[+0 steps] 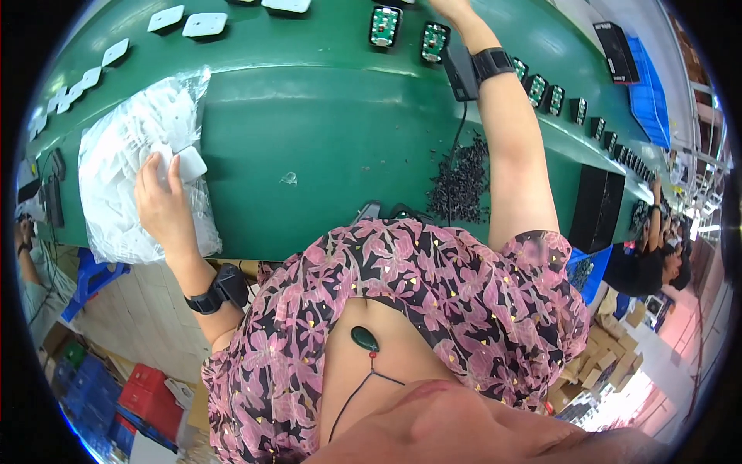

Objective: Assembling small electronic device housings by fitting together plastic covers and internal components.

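Observation:
My left hand (164, 203) is at the clear plastic bag (108, 182) on the left of the green bench. Its thumb and fingers close on a white plastic cover (191, 165) at the bag's side, and more white pieces fill the bag. My right arm stretches to the far side of the bench. Only part of my right hand (450, 8) shows at the top edge, its fingers cut off by the frame. Nearest to it are black housings with green circuit boards, one (435, 42) beside the wrist and another (385, 26) to its left.
A pile of small black parts (461, 182) lies right of the middle. White covers (205, 25) line the far left, and more board-filled housings (536, 90) run along the right. A black box (597, 207) and a blue bin (648, 93) stand at the right. Co-workers are on both sides.

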Demonstrator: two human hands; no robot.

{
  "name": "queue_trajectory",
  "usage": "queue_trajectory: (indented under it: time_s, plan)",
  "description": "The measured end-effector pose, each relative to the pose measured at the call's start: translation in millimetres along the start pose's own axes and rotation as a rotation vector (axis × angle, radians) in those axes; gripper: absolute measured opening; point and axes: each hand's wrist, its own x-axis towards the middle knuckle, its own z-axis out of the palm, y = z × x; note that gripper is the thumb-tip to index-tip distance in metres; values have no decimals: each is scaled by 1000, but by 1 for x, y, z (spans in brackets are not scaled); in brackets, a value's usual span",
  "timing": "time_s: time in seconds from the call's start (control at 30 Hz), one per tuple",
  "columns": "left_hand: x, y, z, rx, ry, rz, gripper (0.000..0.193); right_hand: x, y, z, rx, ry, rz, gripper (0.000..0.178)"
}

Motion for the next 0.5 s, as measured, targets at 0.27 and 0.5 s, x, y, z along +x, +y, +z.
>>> queue_trajectory:
  time_s: [0.27,0.5]
  plan:
    - [-2,-11,-4,-107,-167,-78,24,-159,-64,-94,-407,-205,-72,20]
    - [12,13,-10,162,324,309,16,-243,-22,-93,-553,-287,113,27]
